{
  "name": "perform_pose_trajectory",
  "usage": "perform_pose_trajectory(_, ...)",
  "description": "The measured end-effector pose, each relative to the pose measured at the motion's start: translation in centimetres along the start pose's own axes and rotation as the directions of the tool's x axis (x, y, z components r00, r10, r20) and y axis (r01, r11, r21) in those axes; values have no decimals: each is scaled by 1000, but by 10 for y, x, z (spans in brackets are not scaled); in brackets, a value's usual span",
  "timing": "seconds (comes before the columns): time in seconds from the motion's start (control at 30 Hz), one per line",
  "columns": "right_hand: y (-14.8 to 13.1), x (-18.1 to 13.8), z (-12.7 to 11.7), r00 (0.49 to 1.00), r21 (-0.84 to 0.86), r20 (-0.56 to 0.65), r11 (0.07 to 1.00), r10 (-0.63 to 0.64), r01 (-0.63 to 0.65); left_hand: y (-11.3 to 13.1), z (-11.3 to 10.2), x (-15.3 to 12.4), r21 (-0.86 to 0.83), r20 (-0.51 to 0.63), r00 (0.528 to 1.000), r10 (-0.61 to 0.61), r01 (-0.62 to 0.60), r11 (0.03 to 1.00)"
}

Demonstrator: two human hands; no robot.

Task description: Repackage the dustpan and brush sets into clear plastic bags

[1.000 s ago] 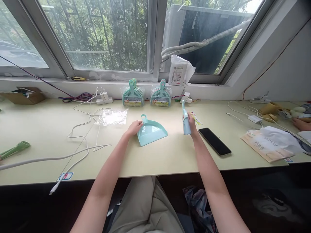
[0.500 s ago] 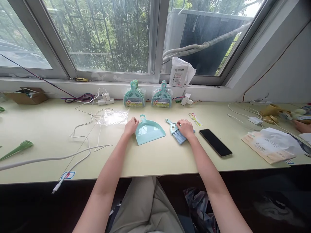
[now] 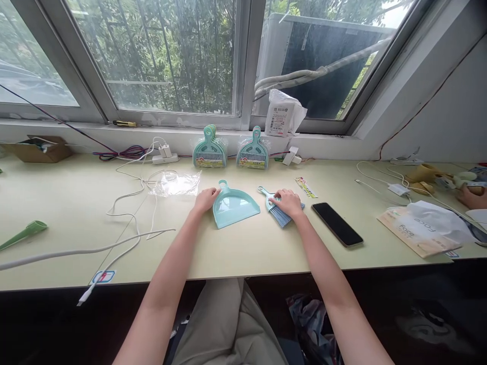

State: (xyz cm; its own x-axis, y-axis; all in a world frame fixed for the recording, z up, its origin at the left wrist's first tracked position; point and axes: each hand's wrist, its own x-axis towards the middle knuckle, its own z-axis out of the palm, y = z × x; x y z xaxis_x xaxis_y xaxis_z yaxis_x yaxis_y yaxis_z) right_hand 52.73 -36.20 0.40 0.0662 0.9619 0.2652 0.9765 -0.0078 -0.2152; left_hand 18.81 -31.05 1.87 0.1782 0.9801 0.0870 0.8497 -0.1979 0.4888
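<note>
The small dustpan [image 3: 233, 205] lies flat and empty near the middle of the counter [image 3: 247, 248], and the matching hand brush [image 3: 277, 208] lies just to its right, bristles toward the front edge; the two are apart, not nested. The left hand [image 3: 205, 198] has a loose grip on the pan's handle side. The right hand [image 3: 289, 202] rests flat on the brush, fingers unclenched. Two packaged dustpan sets [image 3: 230, 149] lean at the back edge. A cardboard box [image 3: 37, 149] at the far left corner holds contents too small to tell.

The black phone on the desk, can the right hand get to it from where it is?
Probably yes: the right hand rests on the small brush, and the black phone lies just beyond, bare desk between.
</note>
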Motion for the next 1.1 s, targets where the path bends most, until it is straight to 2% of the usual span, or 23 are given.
perform_pose_trajectory(0.13, -1, 0, -2, 998, 23, 40, 998, 55, -56, 3, -2, -3, -8, 26, 999, 24, -24, 1000)
perform_pose_trajectory(0.23, -3, 0, -4, 995, 29, -16, 995, 99, -99, 5, -2, -5, 37, -1, 1000, 23, -23, 999)
perform_pose_trajectory(0.37, -7, 1, -8, 981, 164, -114, 977, 157, -137, 14, 1, -8, 115, -18, 1000, 15, -12, 993)
perform_pose_trajectory(0.5, -21, -2, -8, 985, 223, -156, 974, 79, -43, 37, 16, -16, 211, -41, 998, 47, -37, 977)
perform_pose_trajectory(0.7, -48, -10, 4, 994, 229, -78, 969, -77, 93, 84, 42, -44, 208, 45, 958, 285, -288, 935)
perform_pose_trajectory(0.87, -55, -13, 0, 977, 327, -51, 921, -207, 212, 96, 47, -58, 211, 115, 859, 499, -512, 833)
perform_pose_trajectory(0.9, -54, -13, -2, 973, 341, -46, 912, -227, 229, 94, 46, -57, 227, 126, 823, 553, -567, 792)
perform_pose_trajectory(0.97, -53, -13, -6, 968, 364, -34, 899, -248, 243, 89, 42, -53, 266, 139, 723, 677, -686, 677)
perform_pose_trajectory(1.03, -52, -13, -7, 964, 388, -12, 887, -267, 250, 81, 35, -46, 324, 103, 634, 766, -750, 577)
perform_pose_trajectory(1.07, -51, -13, -6, 961, 400, -1, 880, -278, 255, 76, 31, -42, 358, 60, 621, 782, -744, 563)
perform_pose_trajectory(1.1, -51, -12, -6, 957, 410, 8, 874, -289, 261, 71, 27, -38, 387, 5, 628, 778, -719, 578)
